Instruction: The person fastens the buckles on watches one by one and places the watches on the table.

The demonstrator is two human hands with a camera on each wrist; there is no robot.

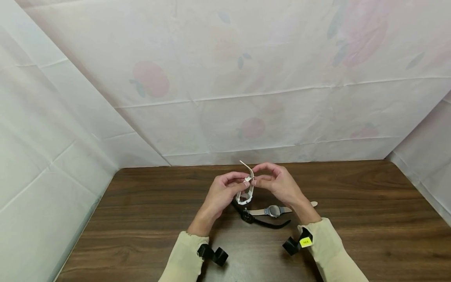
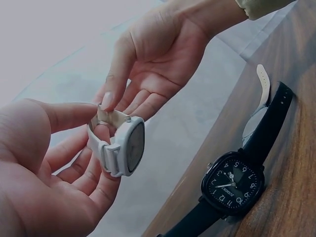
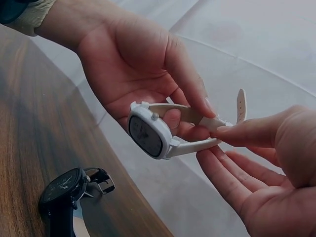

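Hands — left (image 1: pixel 220 194), right (image 1: pixel 278 184) — both pinching white watch (image 1: pixel 245 192) strap above table (image 1: pixel 352 219).

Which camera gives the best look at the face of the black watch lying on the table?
The left wrist view: the black watch lies close, its numerals and hands plain. The right wrist view shows it dark and at a slant; the head view shows only a small dark shape below the hands.
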